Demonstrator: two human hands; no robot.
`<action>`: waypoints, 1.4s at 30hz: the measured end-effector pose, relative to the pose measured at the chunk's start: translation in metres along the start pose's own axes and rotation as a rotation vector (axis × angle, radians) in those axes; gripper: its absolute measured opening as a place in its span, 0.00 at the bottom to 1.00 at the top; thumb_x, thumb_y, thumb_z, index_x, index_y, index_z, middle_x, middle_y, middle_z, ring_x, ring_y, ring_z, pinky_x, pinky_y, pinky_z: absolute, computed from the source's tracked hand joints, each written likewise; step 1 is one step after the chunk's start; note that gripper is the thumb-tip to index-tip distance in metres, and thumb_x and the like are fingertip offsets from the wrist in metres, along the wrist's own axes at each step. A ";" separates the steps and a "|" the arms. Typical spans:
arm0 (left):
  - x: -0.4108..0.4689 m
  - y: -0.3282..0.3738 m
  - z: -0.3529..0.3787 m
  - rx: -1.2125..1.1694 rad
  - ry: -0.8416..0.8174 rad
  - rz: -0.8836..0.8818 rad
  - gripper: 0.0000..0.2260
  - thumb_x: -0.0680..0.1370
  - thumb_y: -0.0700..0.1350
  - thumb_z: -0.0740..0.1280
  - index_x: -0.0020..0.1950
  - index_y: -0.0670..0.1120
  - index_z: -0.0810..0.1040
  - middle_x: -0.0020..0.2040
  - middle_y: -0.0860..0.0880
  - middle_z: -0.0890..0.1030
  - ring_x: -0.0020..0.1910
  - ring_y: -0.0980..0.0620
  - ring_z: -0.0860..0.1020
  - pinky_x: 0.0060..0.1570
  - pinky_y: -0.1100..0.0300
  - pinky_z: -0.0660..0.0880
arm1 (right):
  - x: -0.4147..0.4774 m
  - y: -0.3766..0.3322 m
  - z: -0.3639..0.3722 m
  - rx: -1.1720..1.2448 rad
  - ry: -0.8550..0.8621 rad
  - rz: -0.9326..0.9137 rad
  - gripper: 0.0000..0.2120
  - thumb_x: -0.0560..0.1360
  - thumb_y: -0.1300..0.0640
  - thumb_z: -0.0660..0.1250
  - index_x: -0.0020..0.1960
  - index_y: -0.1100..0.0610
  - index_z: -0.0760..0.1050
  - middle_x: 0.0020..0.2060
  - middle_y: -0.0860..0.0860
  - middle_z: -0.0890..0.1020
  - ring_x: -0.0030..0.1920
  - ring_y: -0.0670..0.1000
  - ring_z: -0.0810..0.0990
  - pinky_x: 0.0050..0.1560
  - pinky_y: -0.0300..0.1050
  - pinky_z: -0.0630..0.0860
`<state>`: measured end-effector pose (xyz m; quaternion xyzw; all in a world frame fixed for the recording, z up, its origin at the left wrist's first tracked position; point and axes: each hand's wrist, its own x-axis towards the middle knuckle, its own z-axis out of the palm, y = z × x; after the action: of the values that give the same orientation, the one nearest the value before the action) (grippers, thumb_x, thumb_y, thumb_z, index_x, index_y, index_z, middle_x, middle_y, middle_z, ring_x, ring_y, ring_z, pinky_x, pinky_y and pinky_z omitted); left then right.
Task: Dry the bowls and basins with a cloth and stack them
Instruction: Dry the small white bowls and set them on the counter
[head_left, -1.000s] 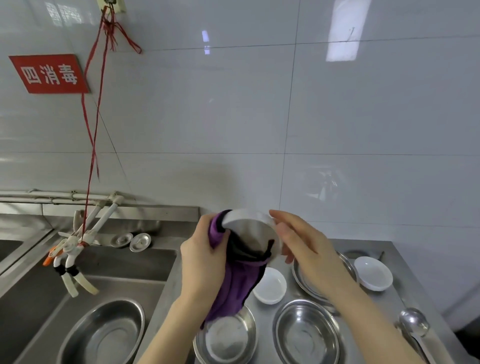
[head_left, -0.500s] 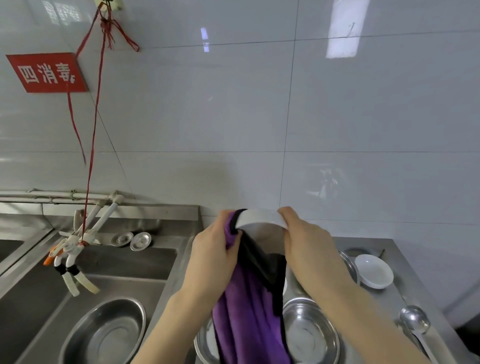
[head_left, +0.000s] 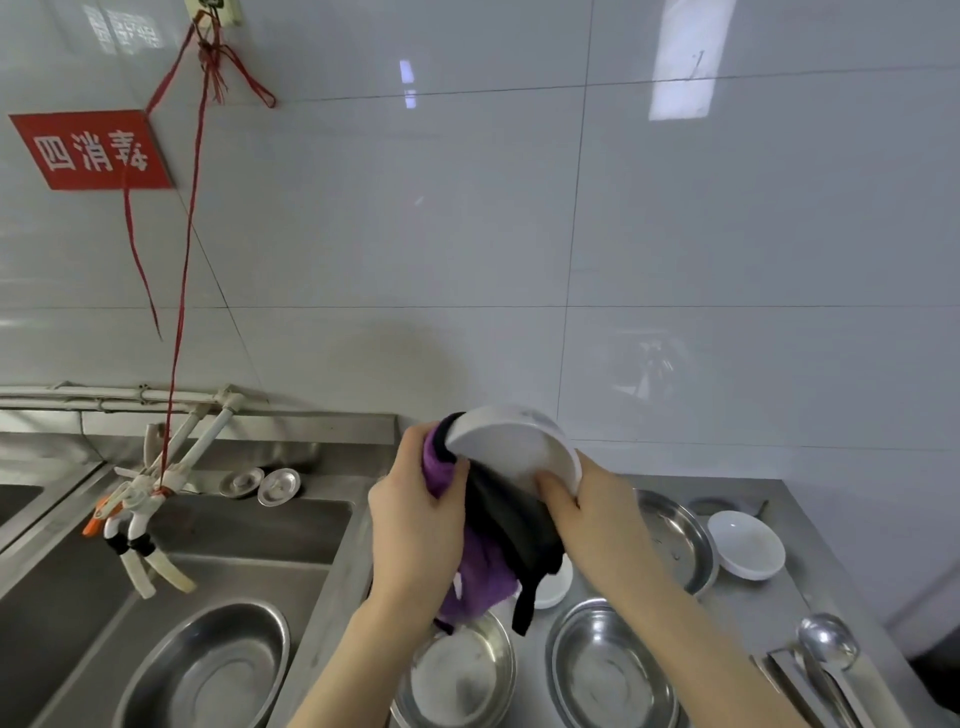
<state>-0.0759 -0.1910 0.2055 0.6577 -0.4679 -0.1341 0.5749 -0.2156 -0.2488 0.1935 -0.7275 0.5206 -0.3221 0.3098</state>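
Note:
A white bowl (head_left: 511, 447) is held tilted above the steel counter, its outside facing me. My right hand (head_left: 597, 514) grips its right rim. My left hand (head_left: 415, 519) grips a purple and black cloth (head_left: 493, 551) bunched against the bowl's left side; the cloth hangs down below it. On the counter (head_left: 769, 603) lie a steel basin (head_left: 467, 675) under the cloth, a second steel basin (head_left: 608, 670) to its right, a third (head_left: 675, 540) behind my right wrist, a white bowl (head_left: 748, 543) at the right, and a small white bowl (head_left: 553, 590) partly hidden by the cloth.
A sink (head_left: 171, 566) on the left holds a steel basin (head_left: 208, 670). White taps (head_left: 156, 488) tied with red string lean over it. Two drain plugs (head_left: 262, 483) lie on the sink's back ledge. A ladle (head_left: 826, 644) lies at the counter's right front. The tiled wall stands close behind.
The bowl has turned from edge-on to tilted with its outside toward me. The long hanging cloth has been gathered up shorter under it, uncovering the front basins.

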 end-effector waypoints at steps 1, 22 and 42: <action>0.001 -0.003 0.000 0.023 -0.020 0.001 0.16 0.77 0.39 0.67 0.48 0.62 0.73 0.38 0.60 0.81 0.40 0.65 0.77 0.37 0.76 0.69 | 0.001 -0.001 -0.002 -0.036 -0.005 -0.012 0.07 0.82 0.54 0.59 0.51 0.55 0.74 0.38 0.52 0.81 0.39 0.53 0.79 0.40 0.41 0.75; -0.004 0.000 0.003 -0.039 -0.011 -0.013 0.15 0.77 0.38 0.67 0.47 0.60 0.74 0.37 0.64 0.81 0.40 0.65 0.77 0.37 0.76 0.69 | -0.001 0.001 0.000 0.043 0.005 0.007 0.08 0.81 0.55 0.62 0.55 0.58 0.76 0.42 0.54 0.83 0.44 0.54 0.81 0.41 0.37 0.73; 0.002 -0.022 0.015 0.202 -0.067 0.072 0.15 0.78 0.37 0.62 0.55 0.56 0.72 0.40 0.56 0.80 0.40 0.57 0.78 0.41 0.57 0.76 | -0.026 0.000 0.012 0.336 0.153 0.068 0.13 0.77 0.43 0.64 0.43 0.49 0.81 0.36 0.42 0.84 0.40 0.40 0.82 0.45 0.33 0.74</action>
<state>-0.0754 -0.2040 0.1819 0.6901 -0.5214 -0.0873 0.4943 -0.2121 -0.2221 0.1824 -0.6209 0.5059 -0.4483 0.3970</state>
